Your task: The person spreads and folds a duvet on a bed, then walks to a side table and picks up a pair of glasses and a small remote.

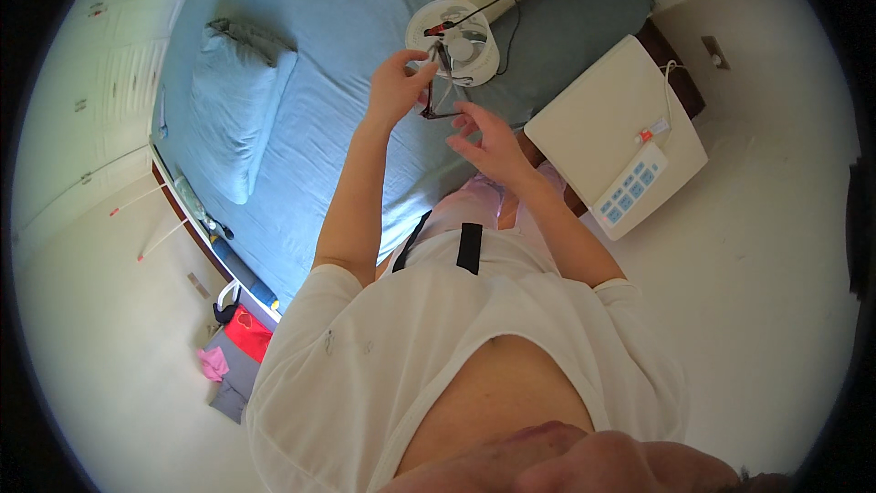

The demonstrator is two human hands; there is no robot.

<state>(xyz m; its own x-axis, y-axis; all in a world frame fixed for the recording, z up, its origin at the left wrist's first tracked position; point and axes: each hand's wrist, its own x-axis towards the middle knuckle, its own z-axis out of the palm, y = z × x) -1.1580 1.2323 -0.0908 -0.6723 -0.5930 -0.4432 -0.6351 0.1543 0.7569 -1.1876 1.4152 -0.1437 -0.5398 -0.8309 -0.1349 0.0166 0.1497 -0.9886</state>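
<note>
My left hand [400,87] holds what look like dark-framed eyeglasses [428,109] between thumb and fingers, above the bed. One thin arm of the frame reaches right to the fingertips of my right hand [489,147]. Those fingertips are at its end, with the thumb lower and apart; whether they pinch it is unclear. Just beyond my hands, a round white fan-like appliance [491,58] lies on the bed. Across it runs a black cable [519,20] with a red and black piece [438,29] at its end. My left hand partly overlaps the appliance's near edge.
A blue sheet [335,82] covers the bed, with a blue pillow [233,109] at left. At right, a white bedside table [582,116] bears a power strip [633,185] and a small red and white tube [650,130]. A blue rolled item [239,270] lies along the bed's left edge.
</note>
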